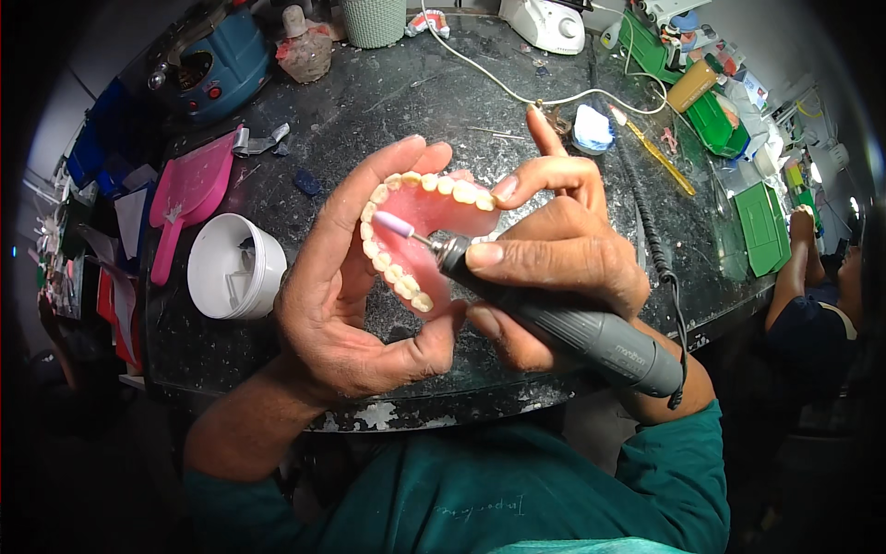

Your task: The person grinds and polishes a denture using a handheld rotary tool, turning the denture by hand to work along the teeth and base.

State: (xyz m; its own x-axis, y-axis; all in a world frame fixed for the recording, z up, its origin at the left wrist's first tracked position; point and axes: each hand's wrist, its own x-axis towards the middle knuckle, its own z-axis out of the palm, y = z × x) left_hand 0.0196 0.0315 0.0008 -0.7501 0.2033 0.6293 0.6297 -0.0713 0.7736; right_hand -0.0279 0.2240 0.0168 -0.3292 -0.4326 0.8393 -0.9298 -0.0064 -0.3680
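My left hand (337, 305) is curled around a denture (443, 214), a pink plate with a curved row of cream teeth, held above the table. In my right hand (572, 240) is a black dental handpiece (591, 337), gripped like a pen. Its pinkish-purple grinding bit (394, 224) points left and lies over the inner side of the denture near the left teeth. I cannot tell whether the bit touches the surface. A finger of my right hand rests by the teeth at the denture's right end. A coiled cord runs from the handpiece's back end.
A white tub (266, 277) and a pink dustpan (208, 175) sit at left. Behind are a blue machine (217, 69), a plaster-coated bottle (305, 55), a grey-green basket (374, 23) and a white control box (546, 26). A yellow-handled tool (669, 166) and green trays (761, 226) lie right.
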